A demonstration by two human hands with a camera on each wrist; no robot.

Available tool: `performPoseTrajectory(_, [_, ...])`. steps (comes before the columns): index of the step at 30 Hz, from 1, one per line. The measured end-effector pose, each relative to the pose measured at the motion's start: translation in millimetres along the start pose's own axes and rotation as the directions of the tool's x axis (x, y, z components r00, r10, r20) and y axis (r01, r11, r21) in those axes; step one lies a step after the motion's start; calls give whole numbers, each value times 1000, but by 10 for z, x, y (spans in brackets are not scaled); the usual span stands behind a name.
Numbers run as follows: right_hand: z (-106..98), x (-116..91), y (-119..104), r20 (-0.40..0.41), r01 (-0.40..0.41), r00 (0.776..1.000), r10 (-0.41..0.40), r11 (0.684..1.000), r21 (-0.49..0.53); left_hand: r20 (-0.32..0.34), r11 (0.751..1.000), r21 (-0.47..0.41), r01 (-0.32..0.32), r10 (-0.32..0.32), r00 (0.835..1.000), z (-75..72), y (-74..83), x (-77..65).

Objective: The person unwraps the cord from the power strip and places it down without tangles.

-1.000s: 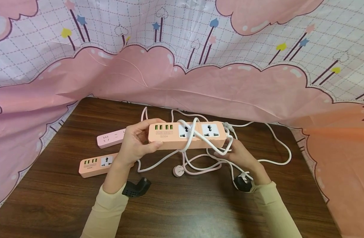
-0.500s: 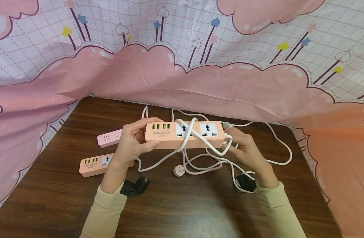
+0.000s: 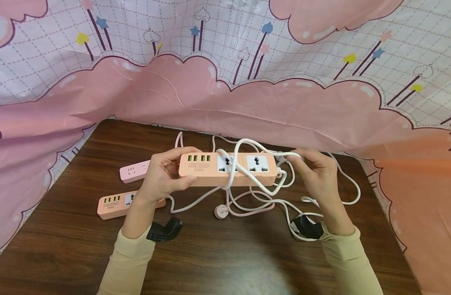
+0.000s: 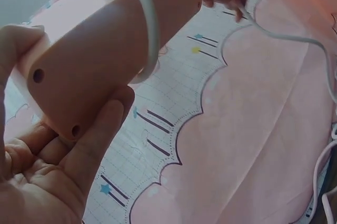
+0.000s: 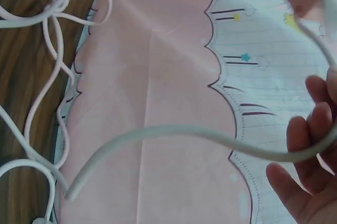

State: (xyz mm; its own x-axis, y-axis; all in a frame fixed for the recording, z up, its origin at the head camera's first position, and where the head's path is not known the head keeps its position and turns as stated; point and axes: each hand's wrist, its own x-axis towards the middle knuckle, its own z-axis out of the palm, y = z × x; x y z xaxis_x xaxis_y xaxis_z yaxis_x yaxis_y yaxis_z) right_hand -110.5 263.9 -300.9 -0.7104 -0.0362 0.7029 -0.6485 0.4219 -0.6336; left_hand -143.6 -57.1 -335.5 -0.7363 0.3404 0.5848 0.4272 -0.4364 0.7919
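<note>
In the head view, a peach power strip [image 3: 210,179] with USB ports and two white sockets is held up over the table, a white cord [image 3: 237,164] wound round its middle. My left hand [image 3: 160,178] grips its left end, thumb on the front. The left wrist view shows the strip's underside [image 4: 110,50] between those fingers, with one turn of cord across it. To the right of the strip, my right hand [image 3: 319,172] pinches a length of the same cord near its fingertips. The right wrist view has this cord [image 5: 174,130] curving away from the fingers.
On the dark wooden table [image 3: 210,262] lie a pink power strip [image 3: 131,172] and another peach power strip [image 3: 111,208], both partly behind the left arm. Tangled cords and a pale round plug [image 3: 221,211] lie beyond the hands. A patterned pink curtain [image 3: 247,110] hangs behind.
My right hand has come up from below the strip's right end and moved right, drawing a stretch of cord with it. The upper loop has loosened. The left hand keeps its grip.
</note>
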Motion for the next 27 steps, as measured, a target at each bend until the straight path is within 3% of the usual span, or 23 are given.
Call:
performPoseTrajectory(4, [-43,-1,-85,-14,26,1000,-23,974,223,-19,999,39,22,-21,1000,-19,-18,-5])
performPoseTrajectory(6, [-85,-17,-132,36,58,996,-77,924,379,-38,998,66,15,-13,999,-34,-30,2])
performPoseTrajectory(8, [-134,-26,-196,145,72,976,-160,874,481,-67,996,93,1,5,998,-48,-43,9])
performPoseTrajectory(10, [-171,-26,-227,289,80,920,-265,849,523,-99,994,112,-17,28,995,-59,-54,14])
performPoseTrajectory(11, [-184,-27,-230,369,76,877,-308,847,526,-115,993,117,-27,40,993,-63,-58,15])
performPoseTrajectory(14, [-205,-70,-170,585,79,731,-353,894,441,-170,995,97,-31,47,984,-68,-59,13])
performPoseTrajectory(16, [-199,-138,-99,701,71,654,-285,945,318,-197,996,78,-31,46,979,-69,-51,12])
performPoseTrajectory(17, [-188,-176,-66,742,80,626,-238,967,242,-207,997,65,-30,43,977,-68,-44,11])
performPoseTrajectory(19, [-149,-247,2,795,93,596,-118,993,78,-220,999,40,-28,36,975,-63,-27,13])
performPoseTrajectory(21, [-100,-299,81,815,118,580,-9,990,-73,-216,999,29,-29,34,976,-55,-11,11])
performPoseTrajectory(23, [-62,-325,162,803,127,586,107,967,-221,-195,1000,3,-31,31,980,-46,3,6])
performPoseTrajectory(25, [-41,-329,247,753,116,621,215,926,-360,-160,999,-17,-35,32,987,-38,12,0])
performPoseTrajectory(27, [-44,-314,327,663,64,684,305,880,-471,-116,999,-35,-40,36,993,-35,14,-7])
